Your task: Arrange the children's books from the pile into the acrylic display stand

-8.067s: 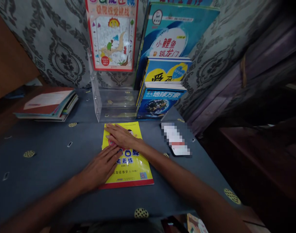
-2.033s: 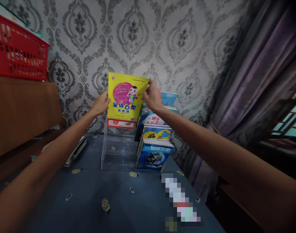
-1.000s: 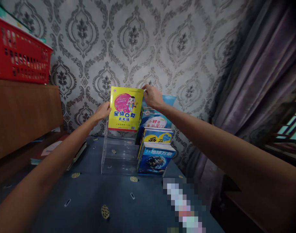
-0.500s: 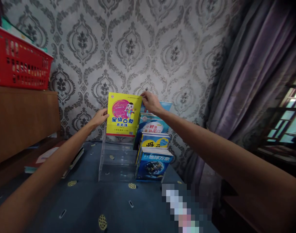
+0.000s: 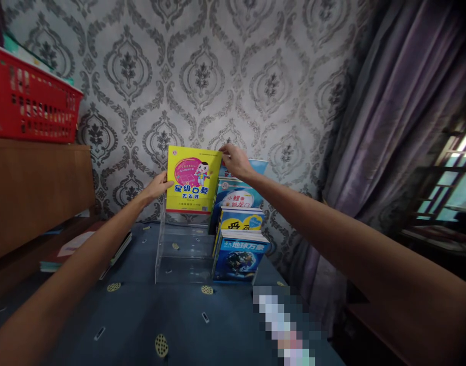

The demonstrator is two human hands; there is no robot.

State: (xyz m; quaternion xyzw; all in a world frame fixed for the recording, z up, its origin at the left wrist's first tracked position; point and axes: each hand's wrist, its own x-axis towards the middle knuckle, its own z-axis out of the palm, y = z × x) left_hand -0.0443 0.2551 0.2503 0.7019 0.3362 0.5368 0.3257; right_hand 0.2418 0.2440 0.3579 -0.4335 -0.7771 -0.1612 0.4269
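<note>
At the top left corner of the clear rack, the yellow book stands upright, seemingly seated, not yet released: left hand clasps its side, right hand its upper corner, above the globe book.

The rack stood on the counter; the workbook was upright at the rack's upper left part; the other books rose in tiers, one behind another, on the rack's right side; left of the rack, on the counter, lay a book pile; farther left was the cabinet, with the basket on top; before the rack, to its right, lay a pixelated item; behind the rack was the wall; well to its right hung the curtain.
</note>
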